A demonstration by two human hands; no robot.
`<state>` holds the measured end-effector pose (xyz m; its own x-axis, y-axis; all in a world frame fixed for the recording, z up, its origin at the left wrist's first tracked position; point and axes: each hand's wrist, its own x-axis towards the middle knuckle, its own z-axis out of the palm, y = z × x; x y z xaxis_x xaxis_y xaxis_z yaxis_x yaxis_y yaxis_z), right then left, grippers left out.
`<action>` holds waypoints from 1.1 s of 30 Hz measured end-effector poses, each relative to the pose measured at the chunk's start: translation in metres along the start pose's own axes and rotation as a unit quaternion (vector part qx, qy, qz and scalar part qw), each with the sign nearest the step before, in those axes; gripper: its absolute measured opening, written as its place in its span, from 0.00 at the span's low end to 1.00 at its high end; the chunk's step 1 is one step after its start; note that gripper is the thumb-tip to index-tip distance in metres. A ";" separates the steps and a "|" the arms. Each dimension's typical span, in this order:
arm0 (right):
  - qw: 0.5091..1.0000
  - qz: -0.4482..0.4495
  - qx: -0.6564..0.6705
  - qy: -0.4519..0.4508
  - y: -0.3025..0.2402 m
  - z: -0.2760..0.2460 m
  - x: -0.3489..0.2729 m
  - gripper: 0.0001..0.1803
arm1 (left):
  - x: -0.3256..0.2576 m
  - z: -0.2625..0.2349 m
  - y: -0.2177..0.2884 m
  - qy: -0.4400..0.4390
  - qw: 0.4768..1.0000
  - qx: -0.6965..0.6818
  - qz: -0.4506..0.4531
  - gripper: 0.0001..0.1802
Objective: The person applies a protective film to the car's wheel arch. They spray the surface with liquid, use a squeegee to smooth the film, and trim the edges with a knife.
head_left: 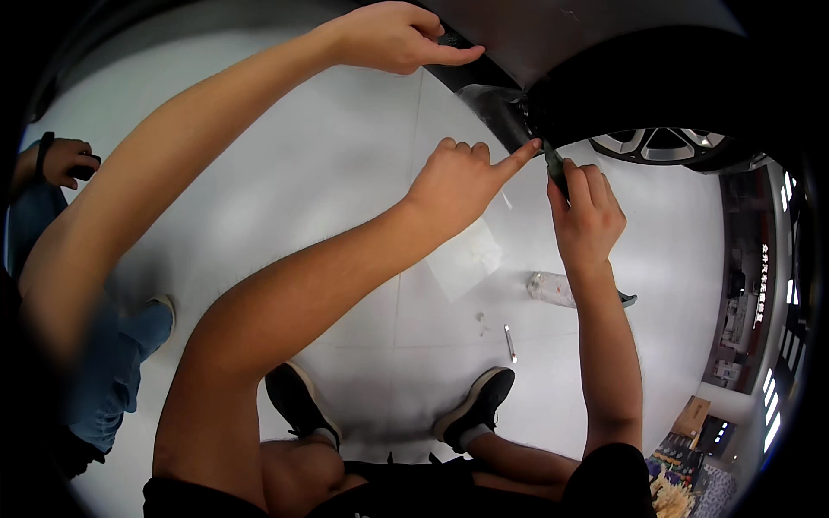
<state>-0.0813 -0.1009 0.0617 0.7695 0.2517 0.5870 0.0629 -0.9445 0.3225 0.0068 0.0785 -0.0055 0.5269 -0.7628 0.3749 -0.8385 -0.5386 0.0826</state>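
Note:
A car's dark body panel [596, 43] fills the top, with a black wheel arch beside it. At the lower corner in front of the arch, my left hand [462, 186] reaches in, index finger stretched to the sill's edge and the other fingers curled. Nothing shows in it. My right hand [589, 211] grips a flat dark green squeegee [554, 168], its tip beside my left fingertip at that corner. Shiny film-like material [496, 108] lies along the sill; I cannot tell whether it is stuck down. Another person's hand [393, 36] points at the sill farther left.
On the pale floor stand or lie a clear spray bottle [550, 289], partly behind my right forearm, a white sheet [462, 263] and a small slim tool [510, 344]. A spoked wheel [661, 145] is at right. The other person's jeans-clad leg [108, 371] is at left.

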 end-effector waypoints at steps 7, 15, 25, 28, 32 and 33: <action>0.947 0.042 0.127 -0.293 -0.003 -0.033 -0.050 0.13 | -0.008 0.006 0.001 0.019 1.000 0.014 0.008 0.54; 0.548 0.323 0.318 -0.703 -0.004 -0.101 -0.327 0.22 | -0.069 0.013 0.031 -0.225 0.964 -0.100 0.101 0.39; 0.697 0.300 0.203 -0.619 -0.009 -0.015 -0.410 0.17 | -0.107 -0.006 0.078 -0.449 0.861 -0.186 0.147 0.33; 0.733 0.271 0.212 -0.587 0.004 0.006 -0.449 0.15 | -0.062 -0.001 0.124 -0.478 0.821 -0.189 0.247 0.30; 0.715 0.307 0.303 -0.550 0.028 0.015 -0.429 0.16 | 0.007 0.003 0.192 -0.456 0.811 -0.163 0.329 0.30; 0.705 0.339 0.364 -0.505 0.032 0.018 -0.412 0.16 | 0.019 0.002 0.200 -0.434 0.813 -0.155 0.355 0.29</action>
<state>-0.3852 -0.2384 -0.1834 0.8161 -0.2413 -0.5250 -0.5112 -0.7252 -0.4612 -0.1509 -0.0445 0.0159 -0.3196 -0.8794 -0.3528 -0.8979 0.1622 0.4092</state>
